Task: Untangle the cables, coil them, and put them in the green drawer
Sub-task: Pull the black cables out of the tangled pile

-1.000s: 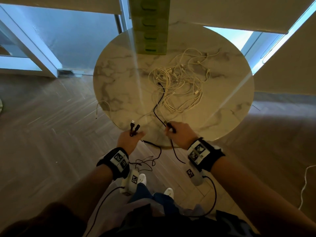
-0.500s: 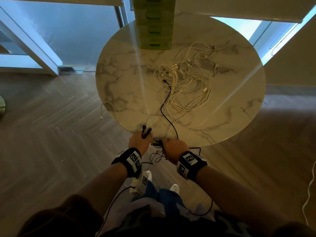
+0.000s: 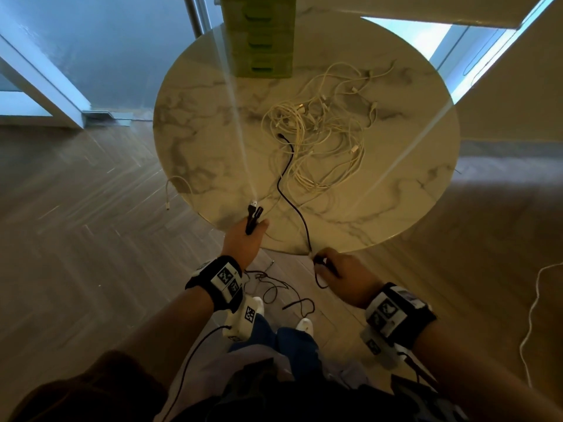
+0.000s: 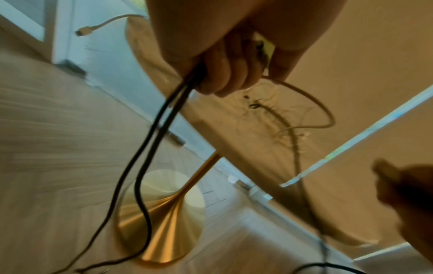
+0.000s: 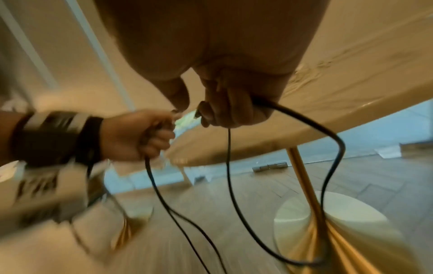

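Round marble table (image 3: 195, 141) fills mid-frame; left hand (image 3: 243, 239) and right hand (image 3: 338, 272) clamp thin black cable (image 3: 285, 178); wrist views reveal a brass pedestal (image 4: 168, 218).

Both forearms reach forward from the bottom of the head view, each wrist wearing a dark band. The left hand (image 3: 243, 239), centre of the frame, is fisted around the black cable (image 3: 289, 184) (plug ends poke out above the thumb). Right of it, slightly lower, the right hand (image 3: 335, 271) pinches that cable, fingers curled.
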The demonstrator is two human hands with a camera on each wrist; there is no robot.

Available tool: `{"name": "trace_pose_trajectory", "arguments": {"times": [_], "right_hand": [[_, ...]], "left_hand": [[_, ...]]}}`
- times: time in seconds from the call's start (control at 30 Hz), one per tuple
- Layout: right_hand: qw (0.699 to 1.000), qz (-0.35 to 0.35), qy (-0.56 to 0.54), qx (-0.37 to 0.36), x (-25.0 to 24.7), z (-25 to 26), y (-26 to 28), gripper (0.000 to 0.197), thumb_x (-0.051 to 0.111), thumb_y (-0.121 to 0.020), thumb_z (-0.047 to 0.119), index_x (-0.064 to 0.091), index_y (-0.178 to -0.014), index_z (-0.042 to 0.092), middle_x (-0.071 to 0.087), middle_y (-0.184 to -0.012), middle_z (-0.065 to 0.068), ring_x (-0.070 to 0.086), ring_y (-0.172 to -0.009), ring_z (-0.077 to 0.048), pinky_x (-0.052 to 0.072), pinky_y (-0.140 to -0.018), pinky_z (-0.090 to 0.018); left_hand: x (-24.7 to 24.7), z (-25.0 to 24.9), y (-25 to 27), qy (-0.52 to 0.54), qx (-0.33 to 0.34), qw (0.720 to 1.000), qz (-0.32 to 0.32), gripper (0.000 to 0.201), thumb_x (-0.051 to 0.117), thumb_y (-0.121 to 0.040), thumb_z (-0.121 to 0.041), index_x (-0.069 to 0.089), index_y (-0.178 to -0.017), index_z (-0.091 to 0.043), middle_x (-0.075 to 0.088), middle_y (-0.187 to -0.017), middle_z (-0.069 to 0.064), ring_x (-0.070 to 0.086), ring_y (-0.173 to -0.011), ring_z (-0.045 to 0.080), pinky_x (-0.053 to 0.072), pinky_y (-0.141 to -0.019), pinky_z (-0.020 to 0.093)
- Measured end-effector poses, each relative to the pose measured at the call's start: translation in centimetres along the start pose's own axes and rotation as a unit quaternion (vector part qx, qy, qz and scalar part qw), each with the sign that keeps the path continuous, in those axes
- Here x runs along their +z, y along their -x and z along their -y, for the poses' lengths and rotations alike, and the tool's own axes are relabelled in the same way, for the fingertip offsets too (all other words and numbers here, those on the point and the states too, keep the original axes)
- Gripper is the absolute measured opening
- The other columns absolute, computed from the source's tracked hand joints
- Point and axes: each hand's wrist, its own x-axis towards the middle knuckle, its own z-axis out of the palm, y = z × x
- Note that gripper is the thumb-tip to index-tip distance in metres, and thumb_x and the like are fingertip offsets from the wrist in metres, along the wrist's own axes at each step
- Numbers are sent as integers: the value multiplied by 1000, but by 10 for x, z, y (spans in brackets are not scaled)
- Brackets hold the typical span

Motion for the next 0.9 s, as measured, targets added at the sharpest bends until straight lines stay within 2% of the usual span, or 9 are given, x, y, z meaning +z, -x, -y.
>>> {"name": "trace_pose_trajectory", "arguments": {"times": [0.07,0.17,0.3,0.37,0.47,0.53,0.67,0.77,0.9], "right_hand": [[992,-72,-105,-1,-18,2,1,16,39,-99,23,55,-99,18,54,-70,1,48,-62,-12,38,-63,-30],[955,-145,-259,-24,-47,14,4,23,39,-99,13,60,-91,14,47,-62,1,44,-55,-11,40,-58,-28],[916,-183,-338,-110,-83,48,22,21,46,-97,9,65,-93,14,56,-71,-1,55,-70,-17,50,-75,-29],[913,-193,-323,-157,-94,64,30,18,51,-94,19,68,-94,24,63,-74,6,59,-77,-27,49,-81,-36],[902,-196,-326,-205,-107,81,35,18,51,-90,21,66,-94,28,67,-78,10,62,-81,-13,49,-88,-38],[894,-195,-333,-228,-114,86,36,16,52,-89,22,65,-93,29,67,-85,5,63,-83,-10,51,-88,-37],[894,-173,-345,-227,-124,81,36,15,52,-87,19,63,-98,19,69,-80,5,62,-77,-11,52,-74,-25],[906,-132,-339,-216,-121,75,35,11,55,-91,7,61,-98,9,70,-78,3,64,-75,-14,54,-74,-26],[922,-77,-315,-211,-113,73,34,12,53,-90,-2,58,-101,0,69,-85,-9,67,-79,-21,56,-79,-33]], "left_hand": [[-5,-9,14,87,21,996,6,31,51,-95,-24,42,-68,-14,36,-61,-1,37,-56,10,31,-55,24],[-16,-27,34,184,58,980,43,38,45,-97,-16,32,-62,-18,28,-56,-3,26,-45,4,24,-47,18],[-28,-64,52,268,108,949,126,39,40,-98,-12,32,-61,-14,31,-49,-10,24,-42,2,21,-42,14],[-30,-85,60,295,144,929,169,33,47,-93,-20,35,-63,-13,34,-49,-10,26,-41,2,22,-41,13],[-31,-109,70,349,169,893,230,33,45,-85,-41,43,-71,-12,36,-50,-11,26,-41,1,20,-41,15],[-32,-118,73,375,175,877,242,38,30,-92,-45,48,-81,-14,36,-52,-11,25,-42,2,17,-41,18],[-34,-119,77,356,213,888,198,29,27,-94,-35,49,-92,-17,37,-56,-12,27,-43,2,24,-41,15],[-28,-113,78,322,211,907,172,23,32,-92,-31,49,-91,-16,41,-57,-14,31,-48,1,27,-48,17],[-19,-108,81,301,185,919,176,9,40,-87,-22,48,-88,-16,39,-55,-14,32,-46,-1,26,-47,13]]}}
